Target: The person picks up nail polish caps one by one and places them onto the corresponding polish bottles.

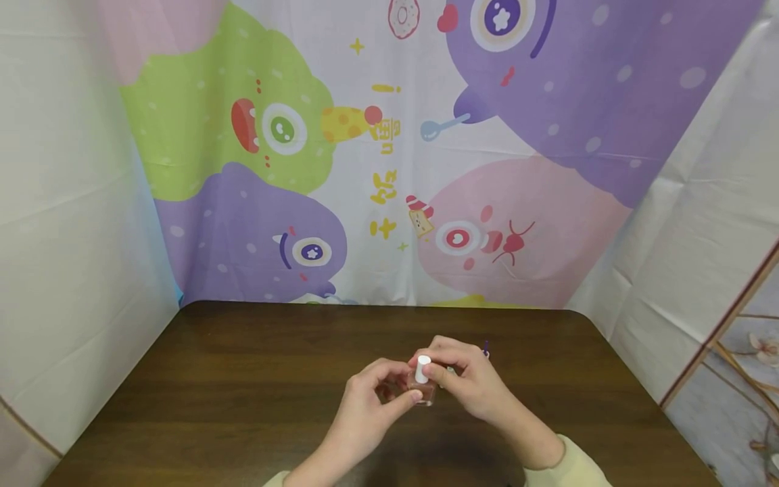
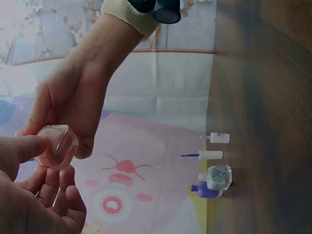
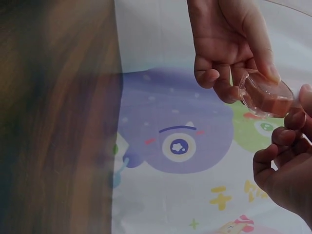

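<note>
A nail polish bottle (image 1: 424,394) with pinkish-brown polish and a white cap (image 1: 422,370) is held above the table between both hands. My left hand (image 1: 369,404) grips the glass body between thumb and fingers. At the cap, my right hand (image 1: 471,379) pinches with thumb and fingertips. The left wrist view shows the clear, thick base of the bottle (image 2: 59,148) under the left thumb. In the right wrist view the bottle (image 3: 268,100) lies tilted between the hands, its cap mostly hidden by the right fingers.
Beyond the right hand stand an uncapped purple polish bottle (image 2: 207,190) and an uncapped glitter polish bottle (image 2: 220,178). Beside them two white brush caps (image 2: 211,155) stand brush up. Behind the dark wooden table (image 1: 255,379) hangs a cartoon-printed curtain (image 1: 383,270).
</note>
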The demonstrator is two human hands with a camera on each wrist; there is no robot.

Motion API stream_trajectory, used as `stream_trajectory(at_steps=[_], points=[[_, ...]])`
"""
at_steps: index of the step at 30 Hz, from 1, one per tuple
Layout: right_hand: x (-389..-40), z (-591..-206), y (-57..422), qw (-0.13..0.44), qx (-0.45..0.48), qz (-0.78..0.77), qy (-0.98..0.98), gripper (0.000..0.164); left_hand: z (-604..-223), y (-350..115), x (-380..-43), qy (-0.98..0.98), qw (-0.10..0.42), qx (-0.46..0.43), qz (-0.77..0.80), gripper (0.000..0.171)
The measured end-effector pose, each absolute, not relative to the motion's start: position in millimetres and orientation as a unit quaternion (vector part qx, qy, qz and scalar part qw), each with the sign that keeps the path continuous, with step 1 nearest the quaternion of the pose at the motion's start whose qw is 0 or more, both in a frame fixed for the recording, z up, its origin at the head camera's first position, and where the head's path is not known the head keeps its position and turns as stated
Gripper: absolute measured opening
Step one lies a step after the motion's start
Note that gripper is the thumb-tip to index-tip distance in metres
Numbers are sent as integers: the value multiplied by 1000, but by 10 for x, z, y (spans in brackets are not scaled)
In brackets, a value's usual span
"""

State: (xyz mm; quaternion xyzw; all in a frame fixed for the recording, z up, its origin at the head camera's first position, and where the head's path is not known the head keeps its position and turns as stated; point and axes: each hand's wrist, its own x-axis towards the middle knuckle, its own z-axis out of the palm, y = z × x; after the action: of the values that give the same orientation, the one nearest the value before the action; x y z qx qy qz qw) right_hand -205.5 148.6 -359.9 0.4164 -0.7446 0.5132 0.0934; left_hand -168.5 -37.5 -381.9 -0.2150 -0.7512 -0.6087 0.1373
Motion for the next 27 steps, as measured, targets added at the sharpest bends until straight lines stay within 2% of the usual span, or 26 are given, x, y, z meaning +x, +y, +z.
stream_trajectory(at_steps=[9, 13, 17, 21, 27], points=[[-2062, -3614, 1489, 95, 415, 505, -751, 18, -3811, -367, -1703, -756, 153, -211, -600, 21], [-2069, -3600, 1505, 72, 413, 502, -756, 18, -3835, -386, -1736, -759, 167, -221, -590, 22], [-2087, -3558, 1540, 57, 396, 506, -764, 27, -3832, -422, -1780, -762, 169, -224, -583, 23], [-2126, -3521, 1600, 83, 384, 502, -770, 35, -3795, -463, -1834, -768, 171, -209, -580, 24], [-2154, -3478, 1739, 116, 345, 507, -782, 36, -3777, -536, -1939, -772, 189, -193, -576, 25]])
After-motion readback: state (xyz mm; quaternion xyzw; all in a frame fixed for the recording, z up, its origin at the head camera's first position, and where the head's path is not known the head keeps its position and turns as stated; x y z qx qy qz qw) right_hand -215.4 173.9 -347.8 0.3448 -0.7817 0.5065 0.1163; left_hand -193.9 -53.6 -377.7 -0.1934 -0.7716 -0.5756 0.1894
